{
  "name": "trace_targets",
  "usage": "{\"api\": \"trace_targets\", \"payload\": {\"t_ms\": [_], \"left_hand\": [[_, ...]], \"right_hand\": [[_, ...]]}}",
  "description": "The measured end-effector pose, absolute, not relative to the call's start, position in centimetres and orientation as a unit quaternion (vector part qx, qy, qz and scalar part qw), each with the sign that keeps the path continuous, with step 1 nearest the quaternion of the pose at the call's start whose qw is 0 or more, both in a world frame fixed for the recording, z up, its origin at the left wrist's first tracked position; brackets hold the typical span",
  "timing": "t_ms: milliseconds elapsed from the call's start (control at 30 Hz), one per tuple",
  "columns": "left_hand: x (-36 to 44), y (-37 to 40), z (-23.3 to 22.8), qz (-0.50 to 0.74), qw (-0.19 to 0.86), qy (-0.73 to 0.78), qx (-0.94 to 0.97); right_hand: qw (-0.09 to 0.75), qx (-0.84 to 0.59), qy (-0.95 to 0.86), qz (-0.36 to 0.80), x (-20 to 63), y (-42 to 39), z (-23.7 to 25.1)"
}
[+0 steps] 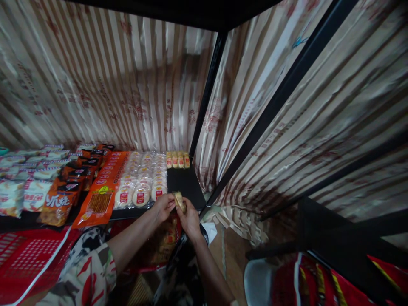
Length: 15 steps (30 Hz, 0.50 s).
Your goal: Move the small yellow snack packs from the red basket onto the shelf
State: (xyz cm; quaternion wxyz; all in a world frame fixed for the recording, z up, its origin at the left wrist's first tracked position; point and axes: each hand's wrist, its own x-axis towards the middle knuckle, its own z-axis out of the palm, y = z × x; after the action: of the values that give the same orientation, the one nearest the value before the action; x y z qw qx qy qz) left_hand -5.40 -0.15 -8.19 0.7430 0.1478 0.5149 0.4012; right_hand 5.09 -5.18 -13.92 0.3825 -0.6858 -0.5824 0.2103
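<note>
Between my two hands, just above the front edge of the black shelf [178,180], is a small gold-wrapped snack packet [179,201]. My right hand [190,220] grips it from the right. The fingertips of my left hand [165,207] are pinched together at the packet's left side, seemingly on its wrapper. A short row of similar gold snack packets [177,160] stands at the back of the shelf. Left of it lie rows of round white crackers [141,195] in clear wrap. Below my hands, more gold packets [170,238] show dimly.
Orange snack bags [98,199], brown-orange bags [58,203] and white bags [36,194] fill the shelf's left. A red basket [24,259] sits below. Black posts [210,89] and striped curtain [137,85] stand behind. A white stool [258,280] is lower right.
</note>
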Motion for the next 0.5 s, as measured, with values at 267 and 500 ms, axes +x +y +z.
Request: {"api": "trace_targets", "payload": {"t_ms": [267, 500], "left_hand": [[-4.4, 3.3, -8.1, 0.406, 0.737, 0.524, 0.129], [-3.3, 5.4, -8.4, 0.4, 0.737, 0.529, 0.129]], "right_hand": [[0.4, -0.684, -0.566, 0.229, 6.2, -1.8, -13.8], [0.401, -0.693, -0.558, 0.219, 7.2, 0.3, -14.6]]}}
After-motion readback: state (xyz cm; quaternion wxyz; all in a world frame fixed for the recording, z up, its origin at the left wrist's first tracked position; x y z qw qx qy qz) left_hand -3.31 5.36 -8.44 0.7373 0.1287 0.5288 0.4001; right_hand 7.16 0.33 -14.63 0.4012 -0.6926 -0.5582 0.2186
